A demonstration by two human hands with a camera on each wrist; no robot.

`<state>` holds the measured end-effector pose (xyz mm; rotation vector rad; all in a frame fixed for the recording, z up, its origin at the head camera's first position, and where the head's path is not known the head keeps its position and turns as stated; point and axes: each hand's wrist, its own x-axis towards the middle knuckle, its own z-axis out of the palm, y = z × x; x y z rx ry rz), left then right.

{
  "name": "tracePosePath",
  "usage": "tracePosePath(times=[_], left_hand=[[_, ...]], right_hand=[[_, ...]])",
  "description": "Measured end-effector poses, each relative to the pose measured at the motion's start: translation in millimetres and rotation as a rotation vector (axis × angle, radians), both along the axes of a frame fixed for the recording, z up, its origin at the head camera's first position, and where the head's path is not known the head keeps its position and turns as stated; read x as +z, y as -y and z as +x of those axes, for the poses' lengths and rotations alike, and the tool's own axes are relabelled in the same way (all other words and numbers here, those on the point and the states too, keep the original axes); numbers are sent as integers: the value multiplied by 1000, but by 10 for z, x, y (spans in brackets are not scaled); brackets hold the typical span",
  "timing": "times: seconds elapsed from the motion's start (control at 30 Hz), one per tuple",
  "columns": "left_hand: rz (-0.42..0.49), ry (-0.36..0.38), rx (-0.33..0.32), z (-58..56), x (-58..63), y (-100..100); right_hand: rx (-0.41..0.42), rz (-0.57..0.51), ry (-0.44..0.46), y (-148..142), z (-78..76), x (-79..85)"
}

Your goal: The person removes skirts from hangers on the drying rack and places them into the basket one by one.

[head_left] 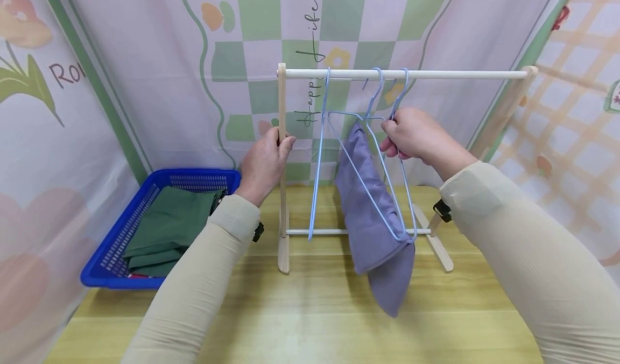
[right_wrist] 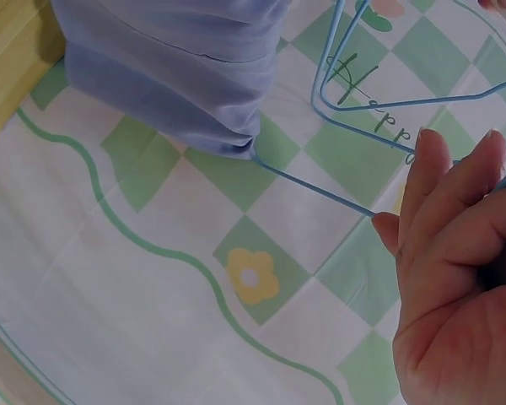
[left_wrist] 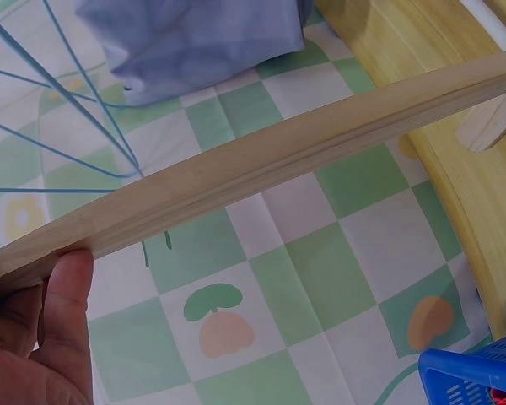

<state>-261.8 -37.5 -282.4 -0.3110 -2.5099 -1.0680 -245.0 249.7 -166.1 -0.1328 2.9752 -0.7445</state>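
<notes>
My left hand [head_left: 261,165] grips the left wooden post [head_left: 283,191] of a small clothes rack; the left wrist view shows the thumb against the post's edge. My right hand [head_left: 411,132] holds a blue wire hanger [right_wrist: 316,189] just below its hook, fingers curled round the wire. A grey-purple cloth garment [head_left: 365,213] hangs folded down from that hanger, which hooks over the white top rail [head_left: 465,75]. Another blue hanger [head_left: 358,175] hangs close in front of the garment. A third bare hanger [head_left: 319,159] is by the left post.
To the left, a blue plastic basket [head_left: 92,270] contains a folded green garment [head_left: 169,226], with something red under it. The rack stands on a wood-grain table [head_left: 300,321]. Behind it hangs a green-and-white checked curtain [head_left: 259,14]. A white lower rail [head_left: 317,232] joins the rack's feet.
</notes>
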Motion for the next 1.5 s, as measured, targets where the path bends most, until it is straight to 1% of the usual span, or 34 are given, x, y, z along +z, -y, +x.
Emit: tracePosePath(times=[0.3,0.53,0.73,1.07,1.27,1.5], left_hand=[[3,-3,-2,-8,-2,0],[13,11,-5,12,8,0],[17,14,-7,17,9,1],[11,-5,-4,11,2,-1],[14,3,-8,10,2,3],[10,7,-6,8,4,3]], right_hand=[[-7,-5,-20,4,-3,-3],[-25,19,-15,3,-2,4],[-22,24,-27,6,3,2],[-20,25,-31,4,3,0],[-12,48,-30,27,2,7],[0,50,-44,69,14,5]])
